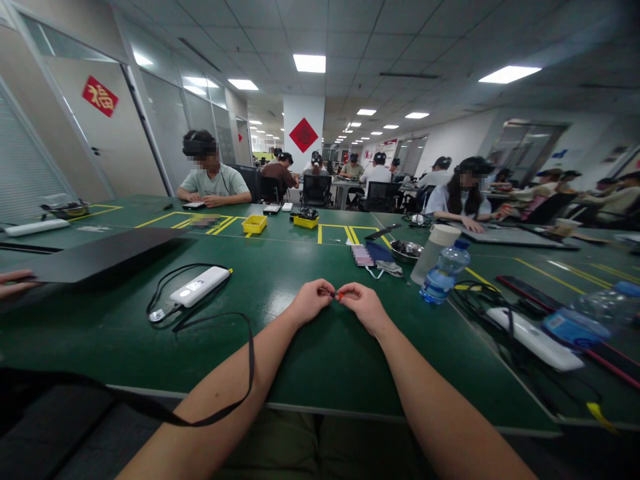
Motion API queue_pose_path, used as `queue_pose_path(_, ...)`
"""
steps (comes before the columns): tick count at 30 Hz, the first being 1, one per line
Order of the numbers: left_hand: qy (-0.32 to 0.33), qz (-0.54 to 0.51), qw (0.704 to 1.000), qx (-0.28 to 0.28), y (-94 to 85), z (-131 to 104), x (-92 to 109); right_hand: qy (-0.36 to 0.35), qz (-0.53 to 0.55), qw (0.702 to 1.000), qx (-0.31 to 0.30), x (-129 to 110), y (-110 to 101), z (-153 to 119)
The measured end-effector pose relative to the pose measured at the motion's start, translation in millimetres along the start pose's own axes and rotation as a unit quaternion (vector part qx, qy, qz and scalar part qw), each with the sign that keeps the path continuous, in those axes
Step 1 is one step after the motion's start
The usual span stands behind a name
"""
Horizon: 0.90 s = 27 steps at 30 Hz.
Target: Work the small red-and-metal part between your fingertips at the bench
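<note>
Over the green table, my left hand (311, 302) pinches a small dark piece (333, 294) between thumb and fingertips. Facing it, my right hand (365, 307) is closed in a pinch on a small orange-red piece (341, 295). The fingertips of both hands almost meet, and the two pieces lie close together. Whether they touch or are joined I cannot tell, and they are too small to name. A black strap (251, 360) crosses my left forearm.
Left of my hands lies a white power bank (200, 287) with a black cable. To the right stand a water bottle (445, 272), a pale cup (434, 250) and a metal bowl (407, 251). Farther back are yellow trays (254, 225). A hand (16, 283) at far left holds a dark panel (115, 253).
</note>
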<state>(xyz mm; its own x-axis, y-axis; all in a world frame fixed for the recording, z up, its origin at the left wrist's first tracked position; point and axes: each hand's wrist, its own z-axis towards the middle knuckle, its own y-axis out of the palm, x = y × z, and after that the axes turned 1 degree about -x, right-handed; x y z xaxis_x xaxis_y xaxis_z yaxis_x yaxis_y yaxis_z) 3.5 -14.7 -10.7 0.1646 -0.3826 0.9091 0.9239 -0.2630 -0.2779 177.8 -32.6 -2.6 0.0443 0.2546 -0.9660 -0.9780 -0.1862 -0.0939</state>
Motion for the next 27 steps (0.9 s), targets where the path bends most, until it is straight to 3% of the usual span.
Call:
queue_pose_path(6, -0.022, -0.029, 0.999, -0.02, 1.6, -1.2, 4.0, 0.036, -0.037, 0.999, -0.01, 0.9, 2.4, 0.7)
queue_pose_path(16, -0.089, -0.172, 0.981, -0.028, -1.6, -1.1, 1.3, 0.042, 0.019, 0.999, 0.009, 3.8, -3.4, 2.5)
queue_pose_path(27, -0.116, -0.159, 0.979, -0.044, -3.0, -1.7, 3.4, 0.051, 0.072, 0.996, 0.006, 2.9, -1.0, 1.3)
